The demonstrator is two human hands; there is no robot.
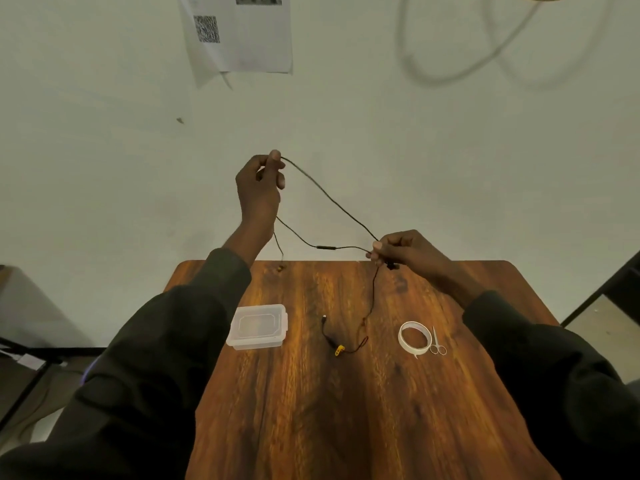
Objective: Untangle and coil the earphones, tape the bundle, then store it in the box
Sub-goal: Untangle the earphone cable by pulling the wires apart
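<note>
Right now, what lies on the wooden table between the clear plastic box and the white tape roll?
In the head view, between the clear plastic box and the white tape roll lies the black earphone cable's tail, with a yellow piece on it.

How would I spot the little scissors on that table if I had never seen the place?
Start at the wooden table and look toward its right side, below the person's right hand. A white ring of tape lies there; the scissors rest just against its right edge. They are thin, silvery metal with two tiny loop handles.
</note>
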